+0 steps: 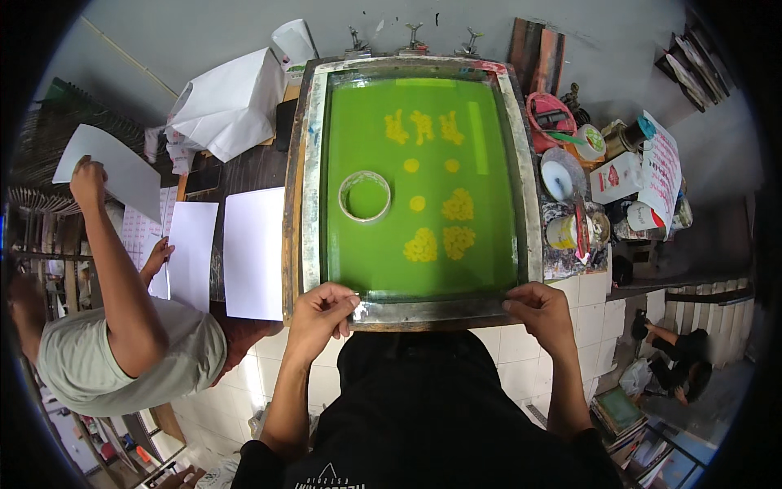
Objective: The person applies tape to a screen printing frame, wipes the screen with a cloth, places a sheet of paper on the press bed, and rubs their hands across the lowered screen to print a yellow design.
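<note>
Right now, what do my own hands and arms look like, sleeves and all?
Your left hand and right hand are bare, without gloves. Both forearms are uncovered, with no watch or bracelet visible, down to plain-looking black sleeves near the picture's lower edge.

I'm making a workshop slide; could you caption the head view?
Left hand and right hand at the near edge of a framed green screen, a tape roll lying on it.

A crumpled white bag (230,106) stands at the back left; nearer, a person in a pale shirt (85,359) holds a white sheet (126,169). At right are a pink basket (541,141), a white box (615,179) and, farther below, someone in black (692,345)
</note>
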{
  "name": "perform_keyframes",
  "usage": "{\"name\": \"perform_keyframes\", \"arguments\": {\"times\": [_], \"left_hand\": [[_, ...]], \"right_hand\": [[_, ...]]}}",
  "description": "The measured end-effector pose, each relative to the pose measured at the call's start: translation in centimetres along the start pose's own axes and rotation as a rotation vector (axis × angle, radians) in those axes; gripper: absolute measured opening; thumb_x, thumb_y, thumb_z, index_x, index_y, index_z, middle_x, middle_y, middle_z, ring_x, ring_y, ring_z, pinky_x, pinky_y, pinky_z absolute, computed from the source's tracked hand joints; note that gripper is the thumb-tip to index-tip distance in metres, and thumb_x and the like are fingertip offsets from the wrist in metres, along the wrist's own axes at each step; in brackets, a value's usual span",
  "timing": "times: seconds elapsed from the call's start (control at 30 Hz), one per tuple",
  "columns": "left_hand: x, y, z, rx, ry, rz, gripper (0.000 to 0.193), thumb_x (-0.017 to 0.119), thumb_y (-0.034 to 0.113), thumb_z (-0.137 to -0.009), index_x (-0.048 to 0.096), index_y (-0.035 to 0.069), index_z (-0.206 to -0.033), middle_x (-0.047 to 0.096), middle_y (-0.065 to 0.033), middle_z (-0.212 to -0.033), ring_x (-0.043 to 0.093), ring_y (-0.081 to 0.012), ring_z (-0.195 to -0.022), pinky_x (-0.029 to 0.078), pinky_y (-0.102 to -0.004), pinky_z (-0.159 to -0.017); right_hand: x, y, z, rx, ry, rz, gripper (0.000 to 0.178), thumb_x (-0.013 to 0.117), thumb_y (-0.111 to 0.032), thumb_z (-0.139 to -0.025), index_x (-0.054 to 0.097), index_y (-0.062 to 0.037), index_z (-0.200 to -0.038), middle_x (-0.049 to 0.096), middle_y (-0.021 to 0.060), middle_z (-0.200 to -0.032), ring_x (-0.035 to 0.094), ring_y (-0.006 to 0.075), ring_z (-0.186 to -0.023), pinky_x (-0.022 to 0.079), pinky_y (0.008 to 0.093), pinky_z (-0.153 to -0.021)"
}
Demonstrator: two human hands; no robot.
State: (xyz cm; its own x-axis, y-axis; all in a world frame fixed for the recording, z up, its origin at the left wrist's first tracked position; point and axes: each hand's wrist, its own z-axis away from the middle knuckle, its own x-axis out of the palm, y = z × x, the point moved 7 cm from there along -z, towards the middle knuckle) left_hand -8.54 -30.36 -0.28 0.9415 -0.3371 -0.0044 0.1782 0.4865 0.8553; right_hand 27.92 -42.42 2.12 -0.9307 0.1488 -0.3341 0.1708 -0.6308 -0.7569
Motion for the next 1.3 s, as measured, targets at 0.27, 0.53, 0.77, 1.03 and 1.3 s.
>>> {"name": "perform_keyframes", "arguments": {"times": [0.27, 0.53, 0.77, 1.03, 1.3], "left_hand": [[0.6, 0.8, 0.9, 0.042, 0.123, -0.237, 0.020, 0.080, 0.001, -0.087, 0.067, 0.000, -0.103, 0.067, -0.0012, -0.078, 0.057, -0.0052, -0.059, 0.044, -0.0218, -0.052], [1.1, 1.6, 1.6, 0.058, 0.211, -0.425, 0.019, 0.080, 0.004, -0.088, 0.068, -0.004, -0.101, 0.066, -0.0027, -0.073, 0.057, -0.0068, -0.064, 0.047, -0.0254, -0.059], [1.1, 1.5, 1.5, 0.079, 0.235, -0.473, 0.022, 0.081, 0.005, -0.087, 0.068, -0.005, -0.102, 0.068, -0.0066, -0.073, 0.060, -0.0096, -0.064, 0.049, -0.0272, -0.060], [1.2, 1.8, 1.6, 0.153, 0.254, -0.614, 0.030, 0.082, 0.012, -0.084, 0.069, -0.006, -0.105, 0.070, -0.0127, -0.075, 0.065, -0.0190, -0.063, 0.053, -0.0334, -0.062], [0.6, 2.9, 1.0, 0.045, 0.187, -0.782, 0.049, 0.086, 0.020, -0.082, 0.070, 0.004, -0.126, 0.068, -0.0153, -0.071, 0.067, -0.0298, -0.064, 0.055, -0.0414, -0.065]], "right_hand": [[1.3, 1.0, -0.5, -0.081, 0.108, 0.080, 0.027, 0.080, -0.010, -0.089, 0.074, -0.0012, -0.114, 0.072, 0.0046, -0.080, 0.062, 0.0092, -0.069, 0.050, 0.0270, -0.062], [1.5, 0.7, -0.6, -0.090, 0.137, 0.138, 0.030, 0.079, -0.011, -0.090, 0.074, -0.0013, -0.118, 0.071, 0.0084, -0.077, 0.064, 0.0116, -0.066, 0.051, 0.0286, -0.061], [1.6, 0.2, -0.6, -0.078, 0.134, 0.193, 0.031, 0.079, -0.012, -0.090, 0.074, -0.0012, -0.118, 0.073, 0.0112, -0.079, 0.068, 0.0169, -0.071, 0.055, 0.0323, -0.067], [1.9, -1.2, -0.5, -0.162, 0.138, 0.360, 0.036, 0.080, -0.015, -0.088, 0.073, -0.0019, -0.120, 0.074, 0.0180, -0.086, 0.072, 0.0266, -0.078, 0.057, 0.0376, -0.075], [0.3, -1.8, -1.1, 0.020, 0.076, 0.481, 0.062, 0.084, -0.020, -0.083, 0.063, -0.0094, -0.141, 0.067, 0.0167, -0.073, 0.071, 0.0275, -0.072, 0.056, 0.0414, -0.069]]}}
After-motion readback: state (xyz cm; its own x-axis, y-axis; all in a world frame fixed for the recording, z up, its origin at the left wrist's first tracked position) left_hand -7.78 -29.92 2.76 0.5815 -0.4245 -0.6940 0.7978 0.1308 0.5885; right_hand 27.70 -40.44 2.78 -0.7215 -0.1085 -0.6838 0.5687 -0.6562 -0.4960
